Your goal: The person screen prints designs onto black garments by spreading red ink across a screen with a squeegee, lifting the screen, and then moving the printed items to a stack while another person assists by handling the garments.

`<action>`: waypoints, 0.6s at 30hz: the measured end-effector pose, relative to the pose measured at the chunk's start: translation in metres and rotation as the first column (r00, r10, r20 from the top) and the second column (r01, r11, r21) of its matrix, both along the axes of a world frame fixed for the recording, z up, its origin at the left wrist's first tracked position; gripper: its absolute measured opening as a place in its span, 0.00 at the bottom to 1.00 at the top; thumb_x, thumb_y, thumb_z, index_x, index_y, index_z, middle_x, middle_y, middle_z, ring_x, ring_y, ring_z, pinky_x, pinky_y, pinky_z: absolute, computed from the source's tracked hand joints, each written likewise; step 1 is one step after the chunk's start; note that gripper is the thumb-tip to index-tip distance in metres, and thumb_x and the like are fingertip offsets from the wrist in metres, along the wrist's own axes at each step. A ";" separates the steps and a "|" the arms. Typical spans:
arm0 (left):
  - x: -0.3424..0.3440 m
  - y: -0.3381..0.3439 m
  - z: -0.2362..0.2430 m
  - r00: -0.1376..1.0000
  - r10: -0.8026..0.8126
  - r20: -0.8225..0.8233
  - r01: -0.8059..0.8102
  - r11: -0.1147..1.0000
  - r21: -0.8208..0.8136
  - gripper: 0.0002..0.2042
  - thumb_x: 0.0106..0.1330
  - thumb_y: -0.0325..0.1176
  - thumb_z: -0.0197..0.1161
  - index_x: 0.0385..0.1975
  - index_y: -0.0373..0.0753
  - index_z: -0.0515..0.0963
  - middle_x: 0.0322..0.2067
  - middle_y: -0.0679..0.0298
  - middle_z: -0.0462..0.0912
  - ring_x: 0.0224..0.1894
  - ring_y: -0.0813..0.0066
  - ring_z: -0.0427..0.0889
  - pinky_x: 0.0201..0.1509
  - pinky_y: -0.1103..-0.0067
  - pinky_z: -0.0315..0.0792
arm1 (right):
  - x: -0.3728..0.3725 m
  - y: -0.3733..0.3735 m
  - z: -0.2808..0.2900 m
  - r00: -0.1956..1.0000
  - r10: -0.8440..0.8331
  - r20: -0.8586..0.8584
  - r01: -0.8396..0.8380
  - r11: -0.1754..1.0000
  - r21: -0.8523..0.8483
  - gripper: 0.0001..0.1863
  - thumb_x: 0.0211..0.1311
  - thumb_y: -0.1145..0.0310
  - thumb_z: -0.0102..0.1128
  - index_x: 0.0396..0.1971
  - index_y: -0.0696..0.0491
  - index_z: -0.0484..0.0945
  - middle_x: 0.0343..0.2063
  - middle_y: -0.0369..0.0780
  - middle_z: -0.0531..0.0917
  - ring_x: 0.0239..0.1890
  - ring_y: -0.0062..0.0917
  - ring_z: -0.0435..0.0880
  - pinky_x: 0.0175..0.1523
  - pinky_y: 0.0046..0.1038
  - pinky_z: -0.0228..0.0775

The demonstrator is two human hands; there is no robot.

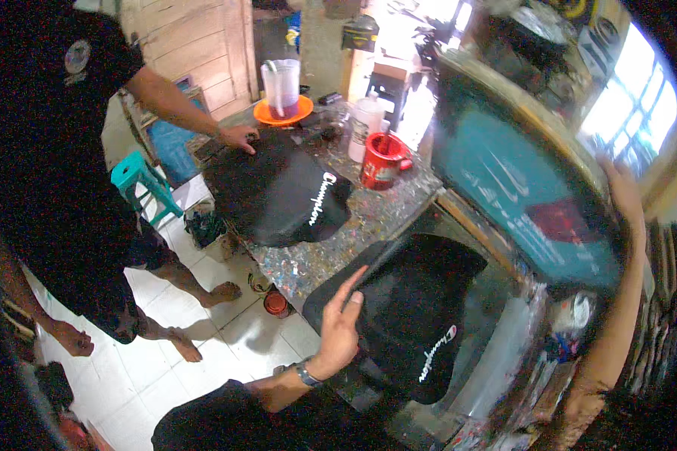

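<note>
A black cut cloth piece (421, 286) with small white lettering lies flat on the dark printing board in front of me. Over its left edge is my left hand (340, 331), a watch on the wrist, index finger and thumb stretched out and apart. I cannot tell whether the fingertips touch the cloth. At the right, a silk-screen frame (504, 177) with teal mesh and a dark red patch stands tilted up. My right hand (620, 186) grips its outer rim, somewhat blurred. A second lettered black cloth piece (275, 199) lies on the paint-spattered table.
Across the table a co-worker's hand (239, 139) touches the second cloth. Behind stand a red cup (383, 161), a whitish bottle (365, 124) and a clear jug (282, 86) on an orange plate (297, 113). A green stool (145, 184) is on the tiled floor (147, 361).
</note>
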State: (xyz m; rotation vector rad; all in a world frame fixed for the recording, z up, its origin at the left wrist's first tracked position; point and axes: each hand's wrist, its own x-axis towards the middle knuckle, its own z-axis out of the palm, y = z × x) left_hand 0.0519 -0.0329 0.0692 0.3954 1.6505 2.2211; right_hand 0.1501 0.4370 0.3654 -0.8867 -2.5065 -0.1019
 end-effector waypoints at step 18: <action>-0.202 0.027 0.006 0.909 -0.403 0.107 0.345 0.872 0.348 0.21 0.69 0.25 0.54 0.62 0.33 0.72 0.57 0.55 0.81 0.59 0.63 0.79 0.65 0.68 0.72 | 0.020 0.060 0.000 0.997 -0.048 -0.066 0.033 0.978 -0.204 0.31 0.73 0.52 0.46 0.60 0.66 0.75 0.55 0.52 0.80 0.57 0.37 0.76 0.66 0.36 0.62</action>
